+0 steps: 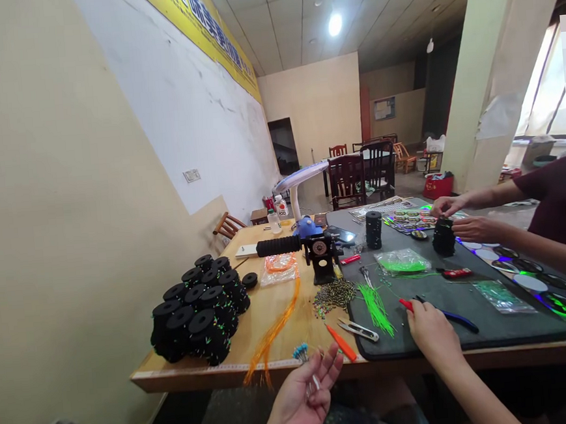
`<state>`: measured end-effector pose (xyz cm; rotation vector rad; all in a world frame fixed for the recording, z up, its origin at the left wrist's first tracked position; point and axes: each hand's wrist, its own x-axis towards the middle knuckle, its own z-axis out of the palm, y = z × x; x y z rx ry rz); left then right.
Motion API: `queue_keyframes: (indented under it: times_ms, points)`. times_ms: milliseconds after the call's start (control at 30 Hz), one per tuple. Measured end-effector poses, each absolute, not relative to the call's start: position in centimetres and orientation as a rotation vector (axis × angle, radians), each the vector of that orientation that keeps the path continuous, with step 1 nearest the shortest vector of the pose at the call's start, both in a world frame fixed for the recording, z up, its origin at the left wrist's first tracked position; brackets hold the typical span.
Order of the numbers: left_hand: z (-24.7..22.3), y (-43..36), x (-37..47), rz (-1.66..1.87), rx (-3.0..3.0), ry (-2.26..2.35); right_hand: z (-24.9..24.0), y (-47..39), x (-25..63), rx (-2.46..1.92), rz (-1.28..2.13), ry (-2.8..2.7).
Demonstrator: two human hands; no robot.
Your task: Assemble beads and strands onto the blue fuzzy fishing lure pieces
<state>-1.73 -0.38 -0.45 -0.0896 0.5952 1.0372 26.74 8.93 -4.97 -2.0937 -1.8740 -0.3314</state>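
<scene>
My left hand [300,397] is palm up at the table's front edge, fingers curled around something small and whitish that I cannot make out. Blue-headed pins [300,352] and an orange-handled tool [341,343] lie just beyond it. On the dark mat, my right hand [434,332] is closed on a slim red tool [406,304], whose far part is hidden. Blue-handled pliers [461,321] lie beside that hand. Between the hands are thread snips [358,329] and a bunch of green strands [376,309].
Stacked black spools [203,323] stand at left, beside orange strands [284,319]. A black winding device [322,258] stands mid-table behind a pile of small metal pieces [336,294]. A desk lamp [300,178] is behind. At right, another person's hands [460,221] hold a black spool [443,237].
</scene>
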Motion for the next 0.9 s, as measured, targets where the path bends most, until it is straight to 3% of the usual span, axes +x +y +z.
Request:
queue_keyframes:
  times_ms: [267,433,600,900]
  points:
    - [-0.7,-0.6,-2.3,1.036,-0.104,0.6,-5.6,9.4,27.1,-2.039,-0.374,-1.892]
    - [-0.8,-1.1,-4.5,1.24,0.019,0.78,-5.5,8.3,26.6,-1.678,-0.488,-1.867]
    - [-1.9,-2.6,-7.3,1.449,0.409,1.034,-5.7,5.1,23.5,-1.275,-0.272,-1.926]
    - [-5.6,-2.3,-3.2,1.209,0.89,1.289,-6.2,1.4,19.1,-1.087,0.062,-1.973]
